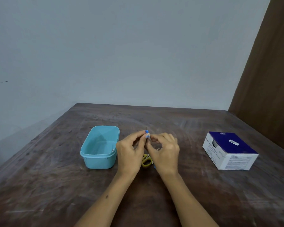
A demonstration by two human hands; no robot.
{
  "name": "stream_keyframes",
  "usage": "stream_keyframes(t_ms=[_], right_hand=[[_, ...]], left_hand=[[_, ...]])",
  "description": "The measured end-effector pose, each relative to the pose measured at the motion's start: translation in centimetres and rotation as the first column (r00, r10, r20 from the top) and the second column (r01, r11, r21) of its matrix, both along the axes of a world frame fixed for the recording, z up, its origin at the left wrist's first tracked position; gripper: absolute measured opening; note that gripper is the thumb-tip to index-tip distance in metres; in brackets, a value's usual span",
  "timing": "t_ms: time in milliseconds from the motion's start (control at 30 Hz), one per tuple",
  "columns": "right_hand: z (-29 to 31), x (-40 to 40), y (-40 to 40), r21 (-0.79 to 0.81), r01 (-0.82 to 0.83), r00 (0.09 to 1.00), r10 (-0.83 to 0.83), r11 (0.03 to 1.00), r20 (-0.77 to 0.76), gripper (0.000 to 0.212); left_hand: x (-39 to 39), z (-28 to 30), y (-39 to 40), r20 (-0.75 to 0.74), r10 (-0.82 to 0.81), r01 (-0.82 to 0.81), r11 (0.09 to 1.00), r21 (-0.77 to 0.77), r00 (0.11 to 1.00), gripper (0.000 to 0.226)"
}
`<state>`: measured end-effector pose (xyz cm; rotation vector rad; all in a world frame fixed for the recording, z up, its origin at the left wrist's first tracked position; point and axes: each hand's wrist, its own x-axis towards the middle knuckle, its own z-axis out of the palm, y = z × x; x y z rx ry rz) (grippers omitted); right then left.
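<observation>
Left hand (129,151) and right hand (166,153) both pinch one small blue piece (147,134); one tub (97,161), one box (233,145), one scissors (146,161) nearby.

Tub (98,161) beside left hand (129,150), scissors (147,161) beneath
</observation>
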<state>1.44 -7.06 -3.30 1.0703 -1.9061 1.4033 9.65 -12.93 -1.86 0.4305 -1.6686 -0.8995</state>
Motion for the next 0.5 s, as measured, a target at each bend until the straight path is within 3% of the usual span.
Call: stream_keyframes(t_ms=[333,500], right_hand=[[-0.4,-0.44,0.38,0.254,-0.013,0.995,-0.014,0.967,0.103,0.008],[-0.37,-0.27,0.24,0.253,0.03,0.999,-0.04,0.967,0.033,0.013]], left_hand=[[-0.05,0.51,-0.13,-0.063,0.006,-0.002,0.998,0.065,0.998,0.018],[-0.27,0.05,-0.21,-0.028,-0.034,0.036,0.998,0.052,0.999,0.018]])
